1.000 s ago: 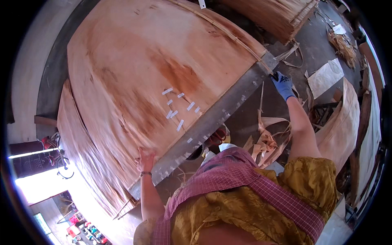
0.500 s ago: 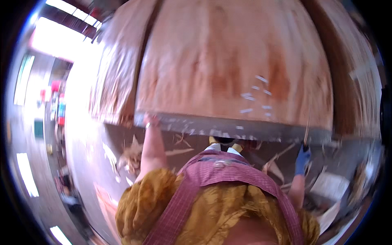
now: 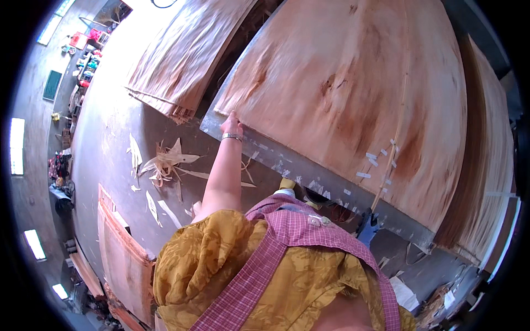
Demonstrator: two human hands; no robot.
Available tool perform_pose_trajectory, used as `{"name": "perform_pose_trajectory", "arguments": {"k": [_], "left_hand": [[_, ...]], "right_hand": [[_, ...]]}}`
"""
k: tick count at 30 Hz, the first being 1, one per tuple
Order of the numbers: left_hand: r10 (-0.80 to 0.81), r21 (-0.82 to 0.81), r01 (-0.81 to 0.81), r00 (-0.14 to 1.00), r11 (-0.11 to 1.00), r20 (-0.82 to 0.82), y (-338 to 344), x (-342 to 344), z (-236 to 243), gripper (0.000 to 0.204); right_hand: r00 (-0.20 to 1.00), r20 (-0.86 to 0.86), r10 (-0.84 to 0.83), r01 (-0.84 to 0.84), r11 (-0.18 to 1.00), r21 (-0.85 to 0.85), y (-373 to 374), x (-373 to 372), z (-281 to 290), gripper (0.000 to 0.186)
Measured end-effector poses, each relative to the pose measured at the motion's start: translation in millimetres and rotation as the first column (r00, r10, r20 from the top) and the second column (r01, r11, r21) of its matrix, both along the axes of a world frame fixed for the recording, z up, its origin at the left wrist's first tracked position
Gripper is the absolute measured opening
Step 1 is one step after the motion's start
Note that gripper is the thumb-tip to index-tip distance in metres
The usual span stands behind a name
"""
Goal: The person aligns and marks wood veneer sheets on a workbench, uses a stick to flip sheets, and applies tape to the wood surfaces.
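Observation:
A wide reddish-brown wood veneer sheet [image 3: 309, 94] lies on a grey table [image 3: 326, 185] in front of me. My left hand [image 3: 232, 124], bare with a metal band at the wrist, is closed on the sheet's near left corner. Low on the right, my right hand [image 3: 368, 227] in a blue glove with dark fingertips grips a long thin wooden stick [image 3: 402, 105]. The stick runs away from me over the sheet. Several small white tape pieces [image 3: 371, 160] are scattered near it, and more cling to the table's near edge.
Other veneer stacks stand at the left [image 3: 182, 60] and right [image 3: 486, 149]. Torn veneer scraps [image 3: 168, 163] litter the floor on my left. A reddish veneer pile [image 3: 124, 251] sits at the lower left. Shelves with goods line the far left wall.
The view has turned, so the sheet and table now slant down to the right. The stick, earlier short and steep in view, now stretches along the sheet. My left hand stays at the corner.

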State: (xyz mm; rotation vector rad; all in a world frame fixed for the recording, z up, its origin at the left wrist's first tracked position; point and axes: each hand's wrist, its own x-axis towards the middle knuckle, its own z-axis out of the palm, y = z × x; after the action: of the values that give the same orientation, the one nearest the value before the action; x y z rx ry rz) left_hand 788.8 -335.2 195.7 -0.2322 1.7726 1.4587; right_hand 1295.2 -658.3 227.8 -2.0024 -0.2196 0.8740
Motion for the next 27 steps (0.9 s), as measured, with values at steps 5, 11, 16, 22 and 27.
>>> {"name": "perform_pose_trajectory", "arguments": {"k": [5, 11, 16, 22, 27], "left_hand": [[-0.126, -0.01, 0.126, 0.991, 0.992, 0.04, 17.9, 8.7, 5.4, 0.043], [-0.2, 0.083, 0.471, 0.519, 0.878, -0.831, 15.4, 91.3, 59.7, 0.023], [-0.443, -0.103, 0.892, 0.116, 0.44, -0.889, 10.7, 340.1, 152.1, 0.012], [-0.188, -0.451, 0.891, -0.435, 0.05, -0.881, -3.8, 584.4, 126.6, 0.017], [-0.452, -0.339, 0.89, -0.449, -0.304, -0.771, -34.5, 706.0, 120.3, 0.026]], "right_hand": [[0.98, 0.178, 0.094, -0.1, 0.995, 0.026, -31.4, 27.5, -55.8, 0.024], [0.846, 0.496, 0.198, -0.23, 0.973, 0.005, -13.7, 43.5, -76.7, 0.029], [0.825, 0.427, 0.37, -0.409, 0.913, -0.001, 36.7, 56.9, -16.9, 0.029], [0.819, 0.011, 0.574, -0.574, 0.817, 0.045, 88.2, 98.9, 21.8, 0.039], [0.78, -0.382, 0.495, -0.488, 0.864, 0.123, 86.3, 144.3, 38.8, 0.037]]}}
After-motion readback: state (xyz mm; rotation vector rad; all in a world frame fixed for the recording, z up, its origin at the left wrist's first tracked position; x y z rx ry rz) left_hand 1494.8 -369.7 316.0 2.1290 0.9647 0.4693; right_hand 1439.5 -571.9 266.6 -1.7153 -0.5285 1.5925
